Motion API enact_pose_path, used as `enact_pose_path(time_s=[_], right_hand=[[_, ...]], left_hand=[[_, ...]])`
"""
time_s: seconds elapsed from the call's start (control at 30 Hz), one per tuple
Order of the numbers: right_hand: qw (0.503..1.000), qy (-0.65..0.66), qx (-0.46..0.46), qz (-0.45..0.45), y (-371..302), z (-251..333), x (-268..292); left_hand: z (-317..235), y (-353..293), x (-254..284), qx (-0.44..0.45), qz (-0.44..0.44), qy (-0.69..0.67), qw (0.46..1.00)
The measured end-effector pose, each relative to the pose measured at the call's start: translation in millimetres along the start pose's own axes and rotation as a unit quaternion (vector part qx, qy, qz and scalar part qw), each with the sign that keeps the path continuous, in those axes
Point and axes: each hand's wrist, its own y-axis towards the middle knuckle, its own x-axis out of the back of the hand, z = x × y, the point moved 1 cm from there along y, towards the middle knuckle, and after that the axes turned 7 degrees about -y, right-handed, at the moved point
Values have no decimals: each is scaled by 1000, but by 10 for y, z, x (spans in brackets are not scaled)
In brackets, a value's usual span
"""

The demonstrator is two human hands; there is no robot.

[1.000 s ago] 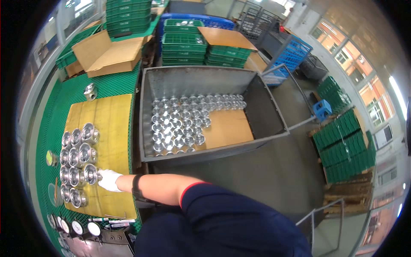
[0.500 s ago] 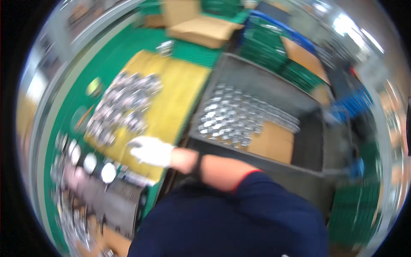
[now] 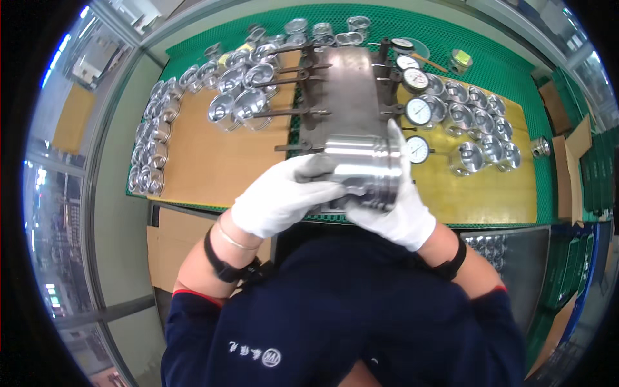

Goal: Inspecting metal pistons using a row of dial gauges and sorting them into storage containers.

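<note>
The left hand (image 3: 284,193), in a white glove, is partly curled, its thumb and fingers closed on one end of a metal piston (image 3: 361,161). The right hand (image 3: 403,213), gloved alike, grips the other, grooved end, its fingers stretched up along the outside. The piston is held on its side above the counter (image 3: 503,76), near the middle of the near edge.

Just beyond it stands a grey metal gauge fixture (image 3: 351,84), its near end partly hidden by the piston. Dial gauges (image 3: 418,111) line its right flank; dark rods (image 3: 284,82) jut from its left.

Left of the fixture lies a brown cardboard sheet (image 3: 219,161), with more pistons (image 3: 158,131) along its left edge and others by its far right corner. On the right, a yellow sheet (image 3: 464,193) carries grouped pistons toward its far left corner. A lone piston (image 3: 540,147) sits near the counter's right end, beside an open carton (image 3: 565,187). A yellow-topped jar (image 3: 461,60) stands by the far edge.
</note>
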Motion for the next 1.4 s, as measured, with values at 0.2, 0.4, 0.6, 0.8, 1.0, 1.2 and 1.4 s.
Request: enact_pose_path(time_s=[0.2, 0.4, 0.6, 0.8, 1.0, 1.2, 1.4], right_hand=[[869, -488, 79, 29, 246, -73, 270], [797, -597, 76, 55, 408, -338, 145], [878, -468, -94, 44, 159, -273, 412], [915, -8, -400, 51, -87, -386, 469], [932, 19, -361, 39, -34, -506, 399], [929, 16, -370, 32, 13, -470, 399], [927, 7, -375, 35, 30, -426, 394]], left_hand=[[-143, 32, 300, -19, 25, 510, 860], [272, 325, 296, -216, -24, 571, 792], [495, 550, 249, -273, -55, 602, 748], [483, 784, 252, -291, -52, 541, 787], [496, 956, 330, -293, -29, 488, 822], [508, 994, 352, -288, -26, 482, 827], [511, 992, 339, -290, -31, 478, 828]])
